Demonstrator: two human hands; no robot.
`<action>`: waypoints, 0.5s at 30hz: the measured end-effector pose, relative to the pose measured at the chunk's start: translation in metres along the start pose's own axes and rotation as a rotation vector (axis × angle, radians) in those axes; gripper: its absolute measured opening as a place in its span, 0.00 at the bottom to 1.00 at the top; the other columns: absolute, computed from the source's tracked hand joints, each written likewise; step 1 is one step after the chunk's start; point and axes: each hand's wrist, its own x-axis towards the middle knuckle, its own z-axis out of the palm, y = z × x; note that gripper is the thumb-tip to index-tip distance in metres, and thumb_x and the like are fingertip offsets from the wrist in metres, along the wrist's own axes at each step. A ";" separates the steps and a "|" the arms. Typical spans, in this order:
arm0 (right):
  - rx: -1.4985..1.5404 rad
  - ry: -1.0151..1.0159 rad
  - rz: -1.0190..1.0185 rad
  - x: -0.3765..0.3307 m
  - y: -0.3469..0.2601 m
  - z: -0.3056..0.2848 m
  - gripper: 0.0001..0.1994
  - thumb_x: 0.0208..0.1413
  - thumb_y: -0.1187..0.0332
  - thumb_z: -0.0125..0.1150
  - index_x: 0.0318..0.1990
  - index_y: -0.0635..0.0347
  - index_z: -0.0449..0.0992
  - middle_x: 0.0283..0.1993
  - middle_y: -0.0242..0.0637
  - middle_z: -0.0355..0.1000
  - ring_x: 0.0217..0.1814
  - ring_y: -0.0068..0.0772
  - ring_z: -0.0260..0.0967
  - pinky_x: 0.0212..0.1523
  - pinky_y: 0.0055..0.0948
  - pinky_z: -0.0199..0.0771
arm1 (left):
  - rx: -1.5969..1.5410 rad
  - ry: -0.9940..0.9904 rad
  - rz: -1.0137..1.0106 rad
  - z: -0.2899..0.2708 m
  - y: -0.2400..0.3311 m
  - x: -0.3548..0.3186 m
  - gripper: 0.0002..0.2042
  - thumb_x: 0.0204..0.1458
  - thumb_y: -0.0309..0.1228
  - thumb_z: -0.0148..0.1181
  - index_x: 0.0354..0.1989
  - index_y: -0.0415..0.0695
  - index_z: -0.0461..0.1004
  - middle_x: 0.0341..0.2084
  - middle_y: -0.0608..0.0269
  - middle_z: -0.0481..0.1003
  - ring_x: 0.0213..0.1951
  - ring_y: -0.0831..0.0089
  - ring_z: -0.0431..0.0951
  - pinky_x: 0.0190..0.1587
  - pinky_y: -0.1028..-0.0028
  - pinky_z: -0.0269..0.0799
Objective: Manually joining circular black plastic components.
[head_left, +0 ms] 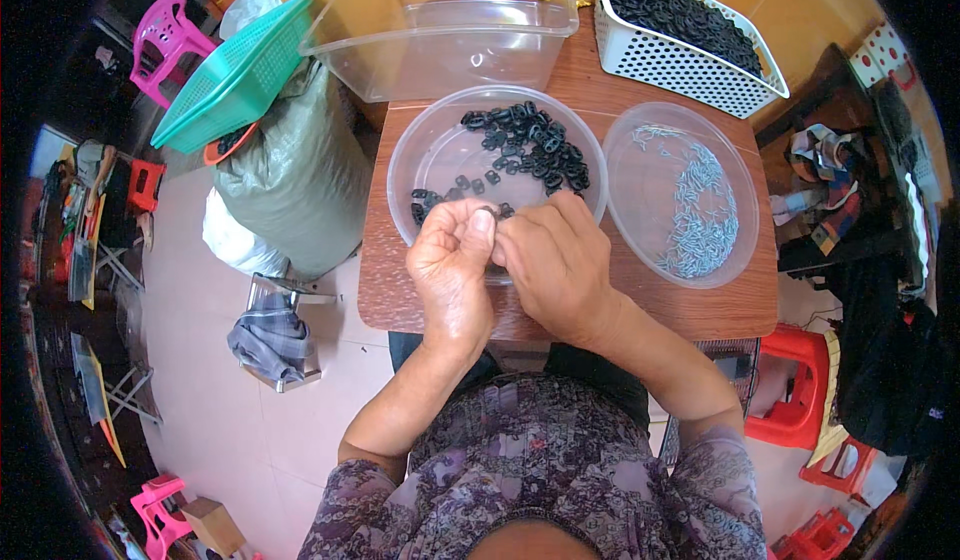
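- Above the near side of a round clear tub (433, 150), both hands met with their fingertips together.
- The left hand (452, 272) had its thumb pressed near to the index finger, with almost no gap, and a small dark piece (487, 210) showed at the tips, mostly covered.
- The right hand (560, 268) had its fingers curled against the same place; its thumb was hidden, so I cannot tell how firmly it gripped.
- Inside the tub, black link-shaped plastic pieces (548, 150) lay heaped at the far right, and some more lay scattered at the left and middle.
- Just beside the tub, on its right, a shallow round clear tray (632, 195) contained many small bluish screws (700, 215), mostly along its right part.
- Behind these, a white perforated basket (680, 78) was filled with similar black pieces (685, 20).
- Behind the tub, to the left, stood a transparent rectangular bin (350, 65).
- Tub and tray rested on a brown wooden table (690, 310).
- Left of the table, a tilted green basket (240, 78) leaned above a bulging sack (300, 185).
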 end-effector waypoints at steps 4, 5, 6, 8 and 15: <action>0.231 -0.050 0.153 0.004 0.000 -0.005 0.09 0.36 0.80 0.61 0.28 0.62 0.70 0.25 0.38 0.67 0.24 0.38 0.61 0.24 0.31 0.60 | -0.043 0.001 -0.005 -0.002 0.002 -0.002 0.02 0.53 0.22 0.52 0.32 0.36 0.68 0.23 0.66 0.70 0.21 0.82 0.67 0.26 0.84 0.64; 0.234 -0.051 0.153 0.005 0.000 -0.005 0.09 0.36 0.80 0.61 0.28 0.62 0.70 0.25 0.38 0.67 0.24 0.38 0.61 0.24 0.31 0.60 | -0.051 -0.003 -0.002 -0.001 0.004 -0.003 0.02 0.53 0.22 0.52 0.32 0.36 0.68 0.23 0.66 0.70 0.21 0.82 0.66 0.26 0.84 0.64; 0.225 -0.042 0.144 0.005 0.000 -0.006 0.10 0.36 0.80 0.61 0.29 0.61 0.70 0.25 0.37 0.67 0.24 0.37 0.61 0.24 0.30 0.60 | -0.058 -0.006 0.001 0.000 0.006 -0.004 0.02 0.53 0.22 0.52 0.31 0.36 0.68 0.23 0.66 0.70 0.21 0.82 0.66 0.27 0.84 0.64; 0.217 -0.032 0.136 0.005 0.000 -0.005 0.10 0.36 0.80 0.61 0.29 0.61 0.70 0.25 0.36 0.67 0.24 0.36 0.61 0.24 0.30 0.61 | -0.056 -0.002 0.002 0.002 0.007 -0.004 0.02 0.53 0.22 0.52 0.32 0.36 0.68 0.23 0.66 0.70 0.21 0.82 0.66 0.27 0.84 0.64; 0.482 -0.058 0.462 0.006 -0.012 -0.014 0.04 0.42 0.80 0.59 0.28 0.63 0.72 0.25 0.33 0.68 0.24 0.23 0.62 0.25 0.23 0.62 | -0.114 -0.071 -0.026 -0.004 0.009 -0.003 0.04 0.53 0.24 0.52 0.32 0.35 0.68 0.22 0.63 0.71 0.20 0.80 0.68 0.23 0.81 0.68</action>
